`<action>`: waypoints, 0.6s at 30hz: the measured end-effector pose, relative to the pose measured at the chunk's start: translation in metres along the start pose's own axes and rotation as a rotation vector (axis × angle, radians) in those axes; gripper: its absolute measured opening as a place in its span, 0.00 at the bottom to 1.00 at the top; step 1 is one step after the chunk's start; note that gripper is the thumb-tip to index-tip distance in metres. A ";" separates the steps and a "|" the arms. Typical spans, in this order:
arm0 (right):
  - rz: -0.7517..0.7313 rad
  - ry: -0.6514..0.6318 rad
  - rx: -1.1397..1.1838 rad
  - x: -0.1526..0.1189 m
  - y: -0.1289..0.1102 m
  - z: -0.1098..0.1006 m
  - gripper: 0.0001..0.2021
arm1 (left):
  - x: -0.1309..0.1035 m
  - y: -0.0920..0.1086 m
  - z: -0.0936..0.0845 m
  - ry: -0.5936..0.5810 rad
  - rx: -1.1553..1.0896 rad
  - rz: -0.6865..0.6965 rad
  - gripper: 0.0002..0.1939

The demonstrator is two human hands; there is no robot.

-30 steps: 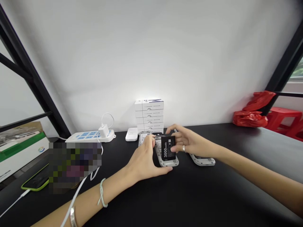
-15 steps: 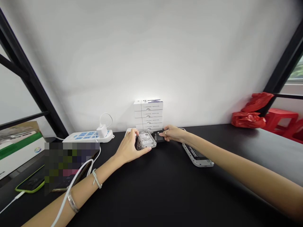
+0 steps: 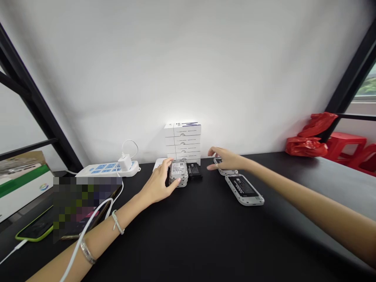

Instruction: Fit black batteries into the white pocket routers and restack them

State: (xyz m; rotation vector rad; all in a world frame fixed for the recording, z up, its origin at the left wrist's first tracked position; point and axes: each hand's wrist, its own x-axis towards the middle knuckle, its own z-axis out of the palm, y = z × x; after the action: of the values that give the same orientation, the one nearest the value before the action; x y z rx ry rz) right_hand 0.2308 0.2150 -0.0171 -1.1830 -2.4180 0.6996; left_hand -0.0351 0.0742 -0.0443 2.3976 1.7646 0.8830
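My left hand (image 3: 160, 181) is wrapped about a small stack of pale device bodies (image 3: 179, 169), thumb at the near end and fingertips at the far left corner. The top one shows a printed label. Against its right side lie black battery packs (image 3: 194, 170) with white lettering. My right hand (image 3: 222, 158) hovers to the right of them, thumb and fingers apart, with nothing in it. It partly hides a pale device (image 3: 227, 172) lying on the table. Closer to me is another device (image 3: 244, 190) with a black 3000 mAh battery in its open back.
Several white boxes (image 3: 183, 140) are stacked by the wall. On the left are a power strip (image 3: 102, 169) with a white charger (image 3: 125, 161), a green-edged phone (image 3: 35, 227), a partly pixelated device and a white cable (image 3: 76, 250). A red bag (image 3: 307, 147) lies at the right.
My right hand has let go of the battery beside the stack and moved right and opened. The upper device has shifted left to sit squarely on the stack under my left hand.
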 end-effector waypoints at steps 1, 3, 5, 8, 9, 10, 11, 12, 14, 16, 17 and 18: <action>0.009 -0.044 -0.036 -0.004 0.006 -0.011 0.33 | 0.000 0.001 0.000 0.026 0.039 0.014 0.32; 0.057 -0.159 -0.114 -0.009 0.020 -0.028 0.44 | 0.000 0.005 0.000 0.093 0.117 0.036 0.33; 0.079 -0.249 -0.182 -0.011 0.033 -0.034 0.51 | -0.001 0.011 0.000 0.152 0.165 0.058 0.34; 0.047 -0.228 -0.229 -0.011 0.046 -0.026 0.51 | -0.002 0.021 0.001 0.199 0.188 0.112 0.33; 0.034 -0.194 -0.238 -0.010 0.047 -0.022 0.50 | -0.003 0.024 0.001 0.206 0.189 0.136 0.33; 0.018 -0.159 -0.250 -0.010 0.047 -0.018 0.50 | -0.004 0.026 0.001 0.212 0.189 0.162 0.32; -0.001 -0.127 -0.262 -0.009 0.046 -0.015 0.49 | -0.004 0.028 0.001 0.221 0.187 0.193 0.32; -0.020 -0.097 -0.273 -0.009 0.044 -0.013 0.47 | -0.005 0.031 0.001 0.233 0.187 0.227 0.31; -0.054 -0.039 -0.287 -0.011 0.035 -0.014 0.44 | -0.006 0.038 0.001 0.270 0.190 0.301 0.28; -0.091 0.011 -0.296 -0.016 0.021 -0.018 0.40 | -0.009 0.048 0.002 0.285 0.170 0.343 0.22; -0.108 0.028 -0.299 -0.021 0.013 -0.020 0.39 | -0.011 0.055 0.004 0.266 0.139 0.334 0.18; -0.129 0.036 -0.302 -0.026 0.004 -0.020 0.37 | -0.013 0.061 0.006 0.225 0.094 0.307 0.16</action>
State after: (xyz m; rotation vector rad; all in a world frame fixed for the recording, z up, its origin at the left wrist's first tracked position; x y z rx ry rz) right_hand 0.2584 0.2015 -0.0055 -1.1211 -2.6056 0.2776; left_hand 0.0183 0.0425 -0.0332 2.7798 1.5552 1.1674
